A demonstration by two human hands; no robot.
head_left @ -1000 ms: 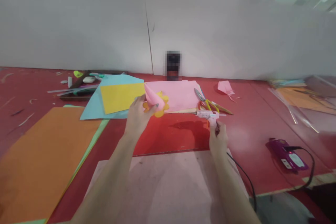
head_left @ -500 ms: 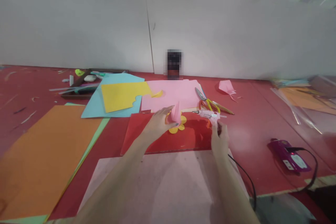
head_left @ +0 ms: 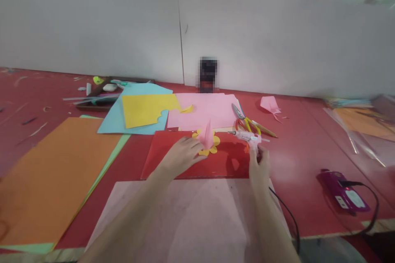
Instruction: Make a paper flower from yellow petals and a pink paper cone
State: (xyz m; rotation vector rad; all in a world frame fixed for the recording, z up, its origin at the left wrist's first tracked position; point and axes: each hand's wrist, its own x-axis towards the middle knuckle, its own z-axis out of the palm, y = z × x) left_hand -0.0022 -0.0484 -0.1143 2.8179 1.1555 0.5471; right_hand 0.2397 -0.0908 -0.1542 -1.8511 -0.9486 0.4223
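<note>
My left hand (head_left: 183, 156) is low over the red card (head_left: 166, 144), with its fingertips at the left edge of a folded pink paper piece (head_left: 206, 137). Thumb and fingers look a little apart, and the pink piece stands with its point upward on a yellow paper flower (head_left: 215, 141). Part of the flower is hidden by the pink piece and my fingers. My right hand (head_left: 259, 162) is closed round the handle of a pale pink glue gun (head_left: 248, 136), whose metal nozzle points left toward the flower. A black cord runs from beneath that hand.
Scissors (head_left: 243, 119) and a pencil (head_left: 267, 130) lie behind the glue gun. Pink sheets (head_left: 206, 111), a cut yellow sheet (head_left: 142, 111) and blue paper (head_left: 108, 121) spread across the back. Orange paper (head_left: 58, 181) covers the left. A purple power strip (head_left: 342, 193) sits right.
My left hand has slid down and left from the pink piece, which now stands more exposed on the flower. The right hand keeps the glue gun in nearly the same place. The view shifted slightly.
</note>
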